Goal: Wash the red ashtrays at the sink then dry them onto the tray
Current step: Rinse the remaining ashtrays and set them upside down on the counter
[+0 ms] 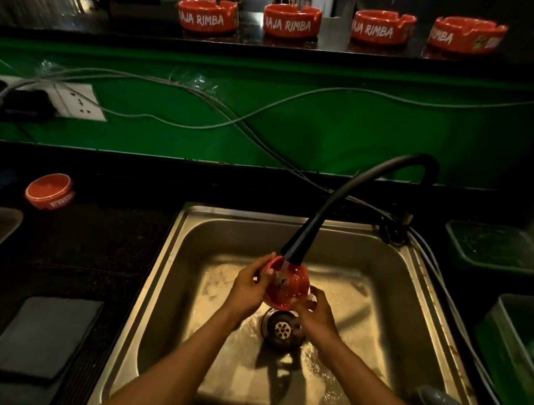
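Under the faucet (301, 242), over the sink (171, 249): one red ashtray (287, 283) mid-rinse.

Left hand (248, 286) grips its left rim, right hand (312, 309) grips the lower right edge, bowl tilted into the stream. Wet glaze could slip and crack near the drain (282, 329). Four more ashtrays wait on the shelf (128, 33); one lies inverted on the left counter (50, 191). Can't identify the tray for sure.

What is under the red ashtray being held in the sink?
Directly below the ashtray, held by the left hand and right hand, lies the round drain in the wet sink floor. The right hand covers part of the drain's edge.
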